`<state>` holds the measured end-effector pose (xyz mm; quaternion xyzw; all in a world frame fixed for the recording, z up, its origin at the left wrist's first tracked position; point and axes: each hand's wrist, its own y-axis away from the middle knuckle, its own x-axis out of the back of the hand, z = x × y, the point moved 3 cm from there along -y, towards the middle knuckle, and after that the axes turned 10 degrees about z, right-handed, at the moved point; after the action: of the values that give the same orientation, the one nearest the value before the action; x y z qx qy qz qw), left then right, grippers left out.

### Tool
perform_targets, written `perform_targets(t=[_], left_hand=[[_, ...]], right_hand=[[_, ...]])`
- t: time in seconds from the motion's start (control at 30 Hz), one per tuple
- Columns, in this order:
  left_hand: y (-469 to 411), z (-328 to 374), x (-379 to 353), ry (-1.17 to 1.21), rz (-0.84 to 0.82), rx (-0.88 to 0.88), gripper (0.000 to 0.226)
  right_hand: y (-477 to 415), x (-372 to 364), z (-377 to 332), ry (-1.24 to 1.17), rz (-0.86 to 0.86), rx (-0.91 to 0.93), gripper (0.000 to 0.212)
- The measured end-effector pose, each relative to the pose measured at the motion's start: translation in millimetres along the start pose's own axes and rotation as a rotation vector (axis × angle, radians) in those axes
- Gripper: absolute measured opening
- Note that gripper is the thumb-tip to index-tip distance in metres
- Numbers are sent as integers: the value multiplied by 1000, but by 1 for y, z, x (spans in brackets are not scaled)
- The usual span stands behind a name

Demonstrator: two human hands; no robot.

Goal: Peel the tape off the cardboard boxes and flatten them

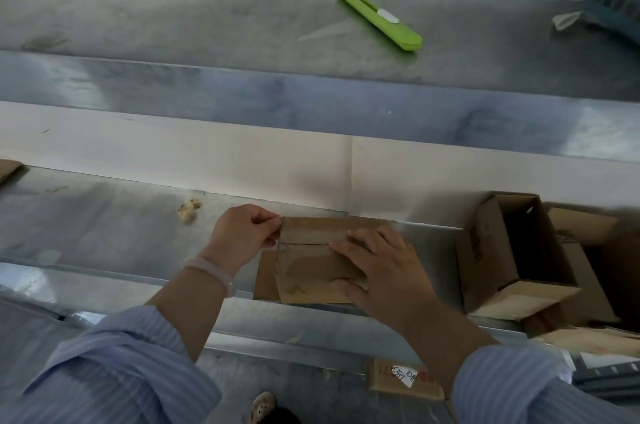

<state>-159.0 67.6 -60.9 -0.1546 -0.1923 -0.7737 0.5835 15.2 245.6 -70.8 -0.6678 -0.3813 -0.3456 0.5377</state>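
On the lower grey steel shelf [104,226], left hand [242,233] pinches the clear tape strip [298,264] at the corner of the flattened brown cardboard box [311,229]; right hand [377,264], fingers straight, presses it down. Best peel low and slow, pressure kept beside the seam. Open brown carton [485,250] stands right.

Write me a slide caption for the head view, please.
Left hand pinches tape at the box edge while right hand presses the box down.
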Motion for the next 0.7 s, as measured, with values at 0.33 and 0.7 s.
perform_targets(t=[0.33,0.7], left_hand=[[-13,-6,-19,-128,126,-4,11],[-21,-17,-3,261,-164,80,13]], right_hand=[[-8,-5,0,18,-25,-25,67],[-10,-9,-1,4,-14,-58,70]])
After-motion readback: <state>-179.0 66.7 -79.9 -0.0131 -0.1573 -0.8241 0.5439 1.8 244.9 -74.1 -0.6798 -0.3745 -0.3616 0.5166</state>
